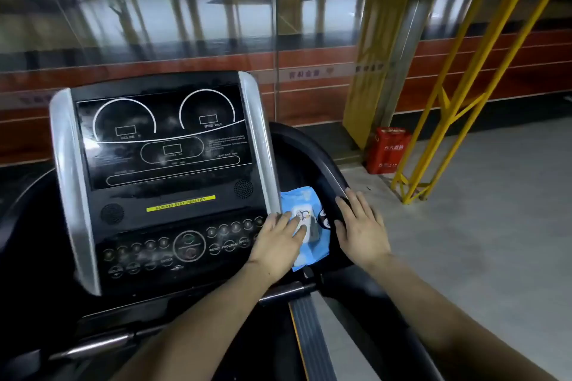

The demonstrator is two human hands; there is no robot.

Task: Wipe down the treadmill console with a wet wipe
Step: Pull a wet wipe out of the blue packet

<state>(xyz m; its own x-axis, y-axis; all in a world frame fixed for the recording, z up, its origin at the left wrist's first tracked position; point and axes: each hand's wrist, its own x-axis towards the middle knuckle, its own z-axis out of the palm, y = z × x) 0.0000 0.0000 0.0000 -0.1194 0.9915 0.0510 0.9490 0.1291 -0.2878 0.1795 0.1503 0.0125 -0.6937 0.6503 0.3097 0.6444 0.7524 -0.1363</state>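
Wipe pack point(305, 226) beside console point(167, 182) — left hand point(278, 244) flat on it, right hand point(360, 230) spread; steady pack, peel flap gently

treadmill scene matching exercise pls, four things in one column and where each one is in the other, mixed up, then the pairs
Things:
1. wet wipe pack
2. red box
3. yellow strip
4. right hand

Places:
A. on the floor by the yellow frame
B. on the console, above the buttons
C. resting on the black handrail
D. right of the console, under the left hand

Pairs: 1-D, 2-A, 3-B, 4-C
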